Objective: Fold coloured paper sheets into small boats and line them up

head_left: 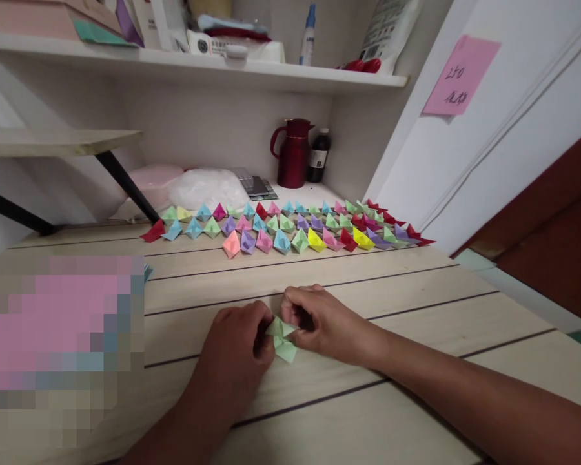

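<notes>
A small piece of pale green folded paper [283, 339] lies on the wooden table [416, 387] between my hands. My left hand [237, 349] pinches its left side with curled fingers. My right hand [314, 320] grips its upper right part, fingers bent over it. Both hands rest low on the tabletop. Beyond them, rows of several finished folded paper boats [281, 226] in pink, blue, green, yellow, purple and red stand along the table's far side.
A dark red jug [293, 152] and a dark bottle [319, 155] stand at the back against the wall. A pink and white plastic bag [184, 187] lies left of them. A shelf [198, 64] above carries boxes and a bottle. A pink note [459, 77] hangs on the right wall.
</notes>
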Tool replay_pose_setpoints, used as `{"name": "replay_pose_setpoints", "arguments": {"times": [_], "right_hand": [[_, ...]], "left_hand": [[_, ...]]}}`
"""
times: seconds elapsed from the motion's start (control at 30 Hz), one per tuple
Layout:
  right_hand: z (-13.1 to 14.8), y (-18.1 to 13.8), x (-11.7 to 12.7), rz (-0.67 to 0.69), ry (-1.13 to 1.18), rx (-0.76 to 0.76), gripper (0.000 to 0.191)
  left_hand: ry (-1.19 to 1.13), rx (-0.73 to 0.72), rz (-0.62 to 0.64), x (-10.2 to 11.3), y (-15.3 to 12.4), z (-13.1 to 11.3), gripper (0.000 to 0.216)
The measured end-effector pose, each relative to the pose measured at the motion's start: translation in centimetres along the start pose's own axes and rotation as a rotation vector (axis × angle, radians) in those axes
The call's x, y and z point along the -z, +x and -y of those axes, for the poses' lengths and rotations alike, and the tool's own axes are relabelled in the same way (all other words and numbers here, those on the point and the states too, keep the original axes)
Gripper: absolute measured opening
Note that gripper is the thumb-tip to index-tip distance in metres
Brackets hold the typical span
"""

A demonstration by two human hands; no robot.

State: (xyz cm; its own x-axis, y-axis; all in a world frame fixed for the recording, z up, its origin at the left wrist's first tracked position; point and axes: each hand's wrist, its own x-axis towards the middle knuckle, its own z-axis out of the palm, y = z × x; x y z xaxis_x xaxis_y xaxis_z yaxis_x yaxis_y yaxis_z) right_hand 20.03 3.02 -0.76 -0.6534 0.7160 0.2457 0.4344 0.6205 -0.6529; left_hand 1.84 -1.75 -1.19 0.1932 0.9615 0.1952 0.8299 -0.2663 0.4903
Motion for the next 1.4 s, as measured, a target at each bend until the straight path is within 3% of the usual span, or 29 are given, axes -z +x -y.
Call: {"name": "replay_pose_setpoints", "arguments": {"times": [0.17, 0.5, 0.7, 0.87, 1.0, 1.17, 1.4], "right_hand": [[-0.2, 0.0, -0.1, -0.014, -0.001, 0.016, 0.022], [0.2, 0.1, -1.1, -0.032, -0.136, 0.067, 0.021], [0.3, 0.1, -0.7, -0.076, -0.084, -0.009, 0.023], [0.3, 0.1, -0.3, -0.099, 0.141, -0.11, 0.012], [0.0, 0.3, -0.1, -0.146, 0.464, -0.198, 0.002], [-0.2, 0.6, -0.1, -0.142, 0.822, -0.277, 0.023], [0.7, 0.5, -0.3, -0.104, 1.053, -0.335, 0.022]], "left_hand": [[-0.009, 0.05, 0.042, 0.2, 0.1, -0.1, 0.009], [0.104, -0.022, 0.06, -0.1, 0.1, -0.7, 0.02], [0.004, 0.077, 0.039, 0.1, 0.4, -0.2, 0.011], [-0.357, 0.173, 0.063, 0.8, 0.2, 0.2, 0.025], [-0.613, 0.173, -0.008, 1.4, -0.1, 0.3, 0.03], [-0.668, 0.248, -0.081, 1.7, 0.3, 0.2, 0.034], [-0.791, 0.173, 0.015, 1.4, 0.2, 0.3, 0.03]]}}
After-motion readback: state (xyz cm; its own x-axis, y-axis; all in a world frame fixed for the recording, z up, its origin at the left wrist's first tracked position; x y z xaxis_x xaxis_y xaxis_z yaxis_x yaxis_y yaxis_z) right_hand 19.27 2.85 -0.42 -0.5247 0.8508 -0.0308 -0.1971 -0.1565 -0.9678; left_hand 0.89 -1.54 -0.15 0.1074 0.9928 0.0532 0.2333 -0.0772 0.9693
